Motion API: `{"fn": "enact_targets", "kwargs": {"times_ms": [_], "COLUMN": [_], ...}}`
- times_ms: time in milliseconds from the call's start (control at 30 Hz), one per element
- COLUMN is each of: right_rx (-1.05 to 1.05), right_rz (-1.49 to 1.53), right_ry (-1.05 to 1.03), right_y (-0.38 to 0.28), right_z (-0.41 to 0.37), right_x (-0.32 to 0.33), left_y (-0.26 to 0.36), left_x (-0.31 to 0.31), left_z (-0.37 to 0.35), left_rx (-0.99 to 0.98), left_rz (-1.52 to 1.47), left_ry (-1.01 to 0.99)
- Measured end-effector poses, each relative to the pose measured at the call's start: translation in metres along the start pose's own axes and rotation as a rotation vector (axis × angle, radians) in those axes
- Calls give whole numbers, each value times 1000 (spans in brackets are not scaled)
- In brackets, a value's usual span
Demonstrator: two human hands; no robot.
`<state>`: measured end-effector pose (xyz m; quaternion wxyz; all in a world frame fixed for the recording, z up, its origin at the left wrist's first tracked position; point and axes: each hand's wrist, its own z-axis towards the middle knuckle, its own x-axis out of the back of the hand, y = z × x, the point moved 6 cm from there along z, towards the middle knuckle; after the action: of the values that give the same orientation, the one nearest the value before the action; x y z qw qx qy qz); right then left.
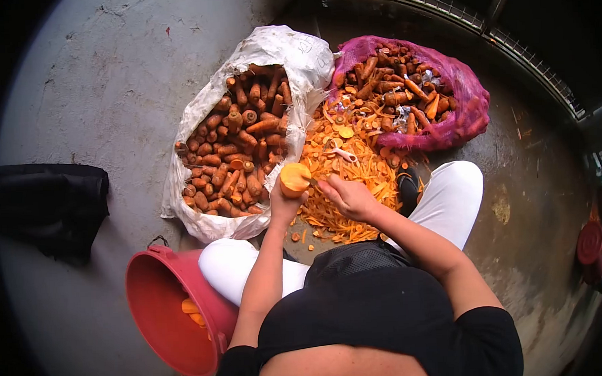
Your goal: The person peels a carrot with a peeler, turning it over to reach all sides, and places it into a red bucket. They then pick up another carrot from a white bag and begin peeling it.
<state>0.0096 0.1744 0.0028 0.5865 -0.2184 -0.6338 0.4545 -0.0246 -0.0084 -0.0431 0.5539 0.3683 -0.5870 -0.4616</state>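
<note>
My left hand (286, 203) is wrapped round a thick peeled carrot (294, 180), its pale cut end facing up. My right hand (347, 197) is closed on a small knife (311, 181); the short dark blade touches the carrot's side, and the handle is hidden in my fingers. Under both hands spreads a heap of orange peelings (356, 209) and cut carrot ends. A pale peeler-like tool (342, 154) lies on the heap.
A white sack (197, 118) of unpeeled carrots lies open ahead on the left. On the right is a purple mesh sack (475, 103) with carrots and scraps. A tilted red bucket (142, 316) by my left knee holds some peeled carrots (193, 312). Black cloth (53, 205) hangs at far left.
</note>
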Motion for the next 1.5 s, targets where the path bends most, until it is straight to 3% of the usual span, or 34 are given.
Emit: {"fn": "enact_targets", "kwargs": {"times_ms": [233,533,867,967,1033,1300,1500], "right_rx": [61,34,68,-137,-276,-70,77], "right_rz": [-287,-309,-297,-353,-416,-107,-193], "right_ry": [-222,-243,-423,-335,-327,-251,-252], "right_y": [-7,4,15,95,111,34,-2], "right_z": [-3,0,2,23,24,3,-13], "right_x": [10,8,15,10,28,28,24], "left_y": [3,15,20,15,24,17,13], "left_x": [-11,-15,-17,-23,-22,-30,-32], "left_z": [-8,-17,-23,-25,-26,-35,-36], "left_rx": [71,106,175,333,394,554,613], "left_rz": [-46,-170,-261,-369,-482,-729,-737], "left_ry": [-156,-225,-307,-441,-468,-558,-559]}}
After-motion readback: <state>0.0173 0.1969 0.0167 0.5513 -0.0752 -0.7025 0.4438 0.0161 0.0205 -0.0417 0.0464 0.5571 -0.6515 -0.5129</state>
